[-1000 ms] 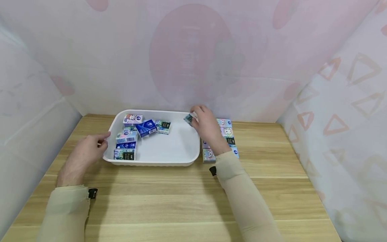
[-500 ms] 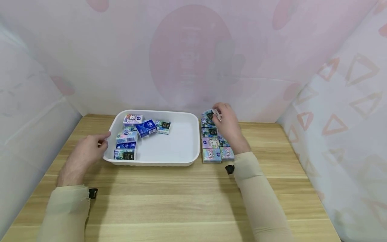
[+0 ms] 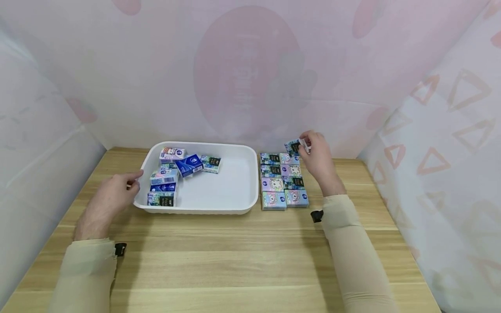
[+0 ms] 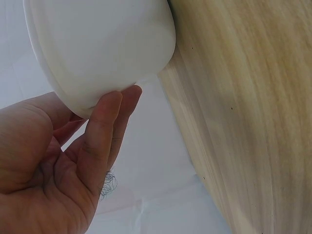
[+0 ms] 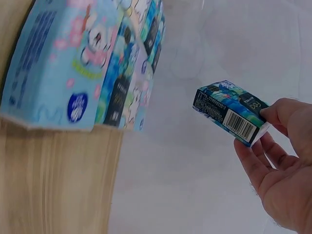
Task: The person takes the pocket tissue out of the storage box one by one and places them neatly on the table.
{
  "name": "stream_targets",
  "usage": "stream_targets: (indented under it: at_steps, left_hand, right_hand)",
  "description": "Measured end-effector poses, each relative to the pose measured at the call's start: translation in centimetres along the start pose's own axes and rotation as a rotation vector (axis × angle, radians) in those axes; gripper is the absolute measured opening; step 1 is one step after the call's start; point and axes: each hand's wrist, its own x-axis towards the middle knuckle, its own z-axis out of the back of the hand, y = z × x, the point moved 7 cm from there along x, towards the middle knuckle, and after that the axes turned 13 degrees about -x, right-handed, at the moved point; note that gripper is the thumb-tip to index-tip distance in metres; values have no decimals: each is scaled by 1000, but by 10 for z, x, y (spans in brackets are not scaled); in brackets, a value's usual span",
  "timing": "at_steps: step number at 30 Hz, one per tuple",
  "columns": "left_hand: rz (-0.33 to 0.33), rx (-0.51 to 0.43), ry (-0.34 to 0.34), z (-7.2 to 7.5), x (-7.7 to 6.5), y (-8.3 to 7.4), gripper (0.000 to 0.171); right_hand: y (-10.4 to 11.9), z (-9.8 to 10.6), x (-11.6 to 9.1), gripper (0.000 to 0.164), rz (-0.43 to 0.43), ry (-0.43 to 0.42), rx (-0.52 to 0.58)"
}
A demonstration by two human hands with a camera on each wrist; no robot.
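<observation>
My right hand (image 3: pixel 318 158) pinches a small dark blue-green tissue pack (image 5: pixel 231 112) by one end, thumb on its printed face and fingers beneath. The pack is held in the air above the far end of two columns of tissue packs (image 3: pixel 272 184) on the table. At the left, my left hand (image 3: pixel 113 198) pinches the rim of a white plastic tray (image 4: pixel 105 44) between thumb and fingers. Inside the tray's left half lie several more packs, among them a tilted blue pack (image 3: pixel 189 166) and a floral pack with a black label (image 3: pixel 211 164).
The tray (image 3: pixel 195 211) stands on a wooden table (image 3: pixel 211 261) near the back wall (image 3: pixel 164 87). Packs in the columns on its right lie flat, side by side, with light blue, lilac and dark floral prints.
My right hand has carried the tissue pack rightward, from over the tray's right end, past the left column, to above the right column. My left hand has stayed at the tray rim.
</observation>
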Motion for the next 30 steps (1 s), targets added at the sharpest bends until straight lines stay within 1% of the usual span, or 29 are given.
stream_targets:
  at_steps: [4, 8, 12, 20, 30]
  left_hand:
    - [6, -2, 2, 1, 0, -1, 58]
    - [-1, 5, -2, 1, 0, -1, 58]
    - [-11, 13, -6, 1, 0, -1, 57]
    - [-9, 16, -8, 1, -1, 0, 57]
    - [4, 18, -10, 0, -1, -2, 57]
  right_hand:
    - [-16, 2, 0, 31, -23, 9, 9]
    - [-32, 2, 1, 32, -48, 18, 9]
    - [-48, -1, 2, 33, -91, 35, 45]
    - [-83, -10, 3, 34, -244, 91, 165]
    - [-118, -32, 3, 40, -430, 171, 295]
